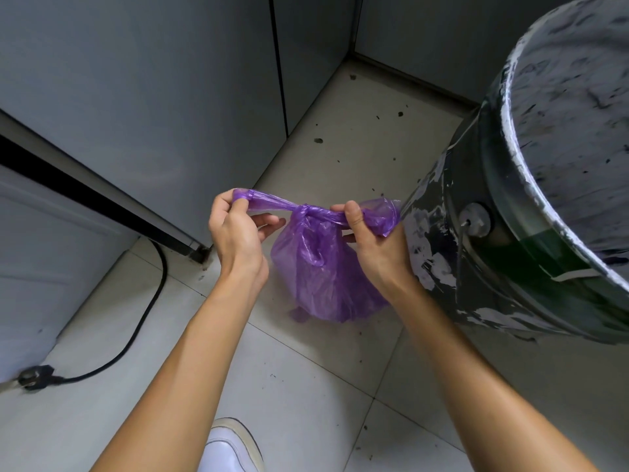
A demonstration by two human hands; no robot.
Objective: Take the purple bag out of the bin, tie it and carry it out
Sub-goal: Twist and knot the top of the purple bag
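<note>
Above the speckled pale tiled floor (306, 369), just beside the paint-smeared dark round bin (503, 212), the thin translucent purple plastic bag (323, 267) hangs knotted at its neck, the left hand (235, 229) and right hand (371, 240) each pinching one twisted end.

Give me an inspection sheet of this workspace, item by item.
Surface: pale tiled floor, dotted with dark specks.
Job's things: purple bag out of the bin, a knot at its neck; the paint-smeared bin stands right of it.
Clutter: nothing seen besides the specks.
Hands: left hand and right hand each pinch one end of the bag's top, pulled apart.
Cables: black cable with plug lies on the floor at left.
Surroundings: grey cabinet panels; a white shoe below.
</note>
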